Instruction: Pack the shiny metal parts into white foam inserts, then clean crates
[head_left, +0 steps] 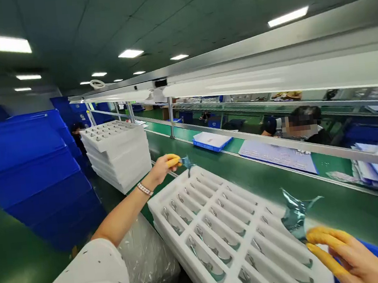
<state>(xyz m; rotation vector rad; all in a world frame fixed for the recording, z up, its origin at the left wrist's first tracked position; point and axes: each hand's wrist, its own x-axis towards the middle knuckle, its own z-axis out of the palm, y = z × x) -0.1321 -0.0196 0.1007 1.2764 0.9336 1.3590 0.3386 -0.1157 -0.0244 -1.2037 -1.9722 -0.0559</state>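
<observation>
Far left, blue corrugated plastic crates [27, 176] rise in ribbed, flat-sided tiers beside a stack of white foam trays [116, 158], the top one dimpled with rows of small recesses. Below them, a white star-printed sleeve [85, 278] runs into the left forearm, with a beaded bracelet [144, 189] at the wrist and a crumpled clear plastic bag [147, 258] sagging underneath.

The left hand [160, 171] wears yellow finger cots [173, 162], its covered fingertips pressed together on a small scrap of teal metallic film [187, 164]. The scrap dangles just past them, above the far end of a white foam tray [215, 231]. That tray's long slots cradle slim metal parts [205, 261], with more teal film showing around them (shiny, and too small to make out fully).

Beyond, a green workbench [274, 182] carries a blue tray topped with white sheets [211, 141] and papers on a blue backing [278, 157], while a co-worker [299, 127] sits behind an aluminium rail [276, 140].

At lower right, the right hand [354, 257] has two yellow-capped fingers [324, 237] slightly apart, touching a larger, crinkled piece of teal metallic film [296, 215] above the tray; whether they pinch it, I cannot tell.
</observation>
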